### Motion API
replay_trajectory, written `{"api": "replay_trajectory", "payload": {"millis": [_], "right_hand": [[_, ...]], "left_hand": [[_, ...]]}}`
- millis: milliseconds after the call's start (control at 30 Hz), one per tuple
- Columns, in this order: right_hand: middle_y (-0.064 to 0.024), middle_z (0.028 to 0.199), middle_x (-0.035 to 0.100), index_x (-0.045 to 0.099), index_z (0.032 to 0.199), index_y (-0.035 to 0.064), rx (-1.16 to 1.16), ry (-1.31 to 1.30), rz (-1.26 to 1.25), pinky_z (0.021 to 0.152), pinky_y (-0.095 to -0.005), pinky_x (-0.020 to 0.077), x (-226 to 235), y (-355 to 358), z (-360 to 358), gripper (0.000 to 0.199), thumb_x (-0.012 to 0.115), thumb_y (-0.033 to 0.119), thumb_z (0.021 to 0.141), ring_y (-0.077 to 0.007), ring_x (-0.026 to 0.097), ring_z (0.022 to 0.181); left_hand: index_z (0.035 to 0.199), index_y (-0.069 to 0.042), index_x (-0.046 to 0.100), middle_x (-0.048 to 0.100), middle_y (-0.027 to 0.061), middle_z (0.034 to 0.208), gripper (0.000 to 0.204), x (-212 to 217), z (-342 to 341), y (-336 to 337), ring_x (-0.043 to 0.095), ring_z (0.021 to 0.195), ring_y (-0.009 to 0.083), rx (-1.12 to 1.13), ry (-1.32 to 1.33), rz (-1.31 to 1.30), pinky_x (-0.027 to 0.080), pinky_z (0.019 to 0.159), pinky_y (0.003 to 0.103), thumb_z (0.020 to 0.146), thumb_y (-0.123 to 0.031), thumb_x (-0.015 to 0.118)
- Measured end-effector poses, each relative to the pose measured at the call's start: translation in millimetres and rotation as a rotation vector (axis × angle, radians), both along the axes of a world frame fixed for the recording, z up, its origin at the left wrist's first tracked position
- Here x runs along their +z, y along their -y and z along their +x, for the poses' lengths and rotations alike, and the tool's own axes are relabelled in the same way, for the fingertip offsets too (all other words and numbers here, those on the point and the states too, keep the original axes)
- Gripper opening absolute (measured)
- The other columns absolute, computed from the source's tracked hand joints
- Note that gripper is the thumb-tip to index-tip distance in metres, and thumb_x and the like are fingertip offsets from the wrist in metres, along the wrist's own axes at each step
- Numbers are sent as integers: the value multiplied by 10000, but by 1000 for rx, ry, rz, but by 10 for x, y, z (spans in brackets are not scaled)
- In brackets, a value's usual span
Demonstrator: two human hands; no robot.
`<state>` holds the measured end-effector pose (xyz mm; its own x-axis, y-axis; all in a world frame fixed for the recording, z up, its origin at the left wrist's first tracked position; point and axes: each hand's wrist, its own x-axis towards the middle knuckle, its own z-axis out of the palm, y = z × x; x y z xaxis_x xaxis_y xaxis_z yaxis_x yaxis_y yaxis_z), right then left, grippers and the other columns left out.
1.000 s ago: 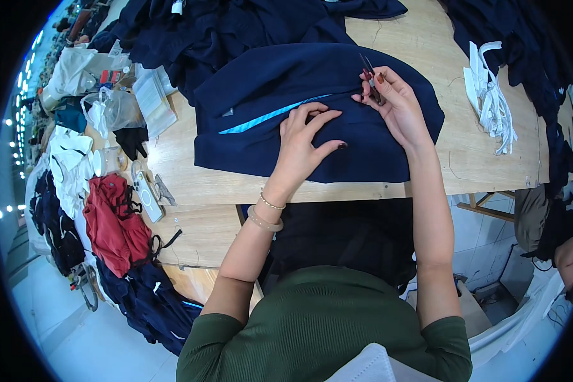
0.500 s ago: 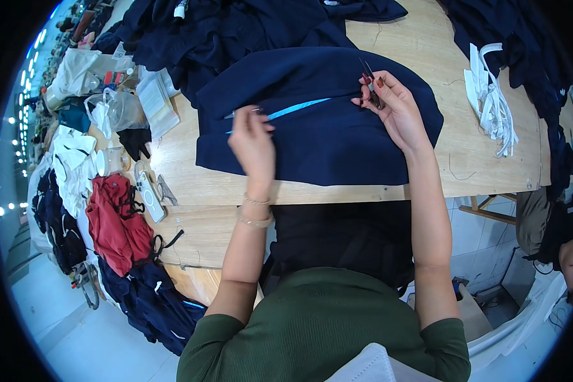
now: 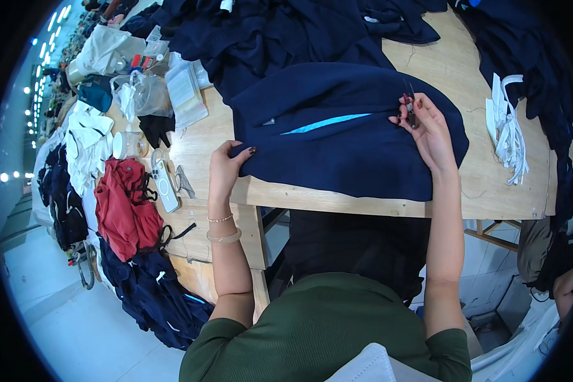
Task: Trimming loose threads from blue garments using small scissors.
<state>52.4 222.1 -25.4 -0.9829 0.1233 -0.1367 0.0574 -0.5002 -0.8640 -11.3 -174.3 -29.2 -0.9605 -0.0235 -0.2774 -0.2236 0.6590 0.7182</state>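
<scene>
"What do I get from the hands?"

"I see the left hand (image 3: 225, 167) pinching the left corner of the navy cloth (image 3: 337, 162) between thumb and fingers. The right hand (image 3: 435, 145) is curled around small dark scissors (image 3: 412, 113), over the cloth's right end. I can't tell whether the blades are parted."

"And the cloth itself?"

"It lies on the wooden table (image 3: 503, 202), right in front of the body, with a light blue strip (image 3: 325, 123) showing across it. A heap of dark clothes (image 3: 286, 38) sits just beyond."

"What would worry me here?"

"For me, the scissor tips. They point away from the body, close over the cloth; if the left hand tugs while the right wrist dips, they could snag or nick it. The near edge also lies close to the table's front, so a hard pull might drag it over. I can't tell whether the cloth joins the heap; if so, the heap could come along."

"Any containers?"

"On the left I see a clear plastic bag (image 3: 154, 94) with something white in it. Nearer, there's a clear tub (image 3: 132, 145); I can't make out its contents."
</scene>
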Motion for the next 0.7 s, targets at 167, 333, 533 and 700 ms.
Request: {"api": "replay_trajectory", "payload": {"millis": [167,333,533,700], "right_hand": [[-49,853,577,560,1072,20,-6,-25,-22,858,-321,541,-15,-123,31,189,497,180,992,-117,597,803],[-38,868,581,548,1114,19,28,-88,-49,846,-291,499,74,-114,81,253,550,221,962,-131,604,814],[-34,912,599,692,949,-5,94,56,472,800,-242,485,641,572,90,134,656,91,863,-106,612,888],[-54,935,612,687,1000,-11,97,-289,596,732,-240,475,824,1074,41,209,704,-11,792,-95,595,786]], "left_hand": [[1467,-94,309,674,62,830,773,474,155,-243,624,720,70,-37,215,894,512,696,198,796,112,632],[1548,-175,42,676,57,780,1003,644,226,-325,621,678,57,-194,176,1231,518,697,207,770,153,584],[1547,-176,36,688,83,926,1003,697,279,-604,651,811,74,-259,154,1216,518,770,203,772,143,586],[1542,-116,73,670,102,1029,940,766,277,-1004,636,878,79,-398,153,1197,509,781,202,789,166,562]]}}
